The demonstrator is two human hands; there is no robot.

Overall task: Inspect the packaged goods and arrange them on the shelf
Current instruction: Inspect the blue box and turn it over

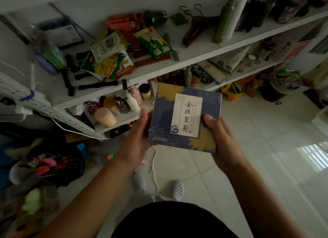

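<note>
**White shelf room, blue box raised for inspection**

Holding the blue box (184,117) in the air before the body, above the pale floor tiles (248,149), close in front of the shelf (198,51) and not yet on it. Grasped from two sides: left hand (140,133) cupping the left edge with the thumb along it, right hand (218,133) at the lower right part, thumb pressed on the front, fingers hidden below. Probably kept flat and face-up like this for reading the label, so judged as the inspecting step, with the placing to come.

Square and flat in shape, dark blue, with gold leaf-like patterns at two opposite corners and a cream label in the middle carrying four large black characters written downward. Perhaps wrapped in clear film, to judge by the shine at the upper right edge; hard to be sure in this dim light. No dent or tear visible on the front.

Behind, on the top board, a loose heap of snack packets (110,60) and a green packet (154,42), with wooden hangers (197,24) to the right. On the lower board, bottles and jars (113,110) standing close together.
</note>
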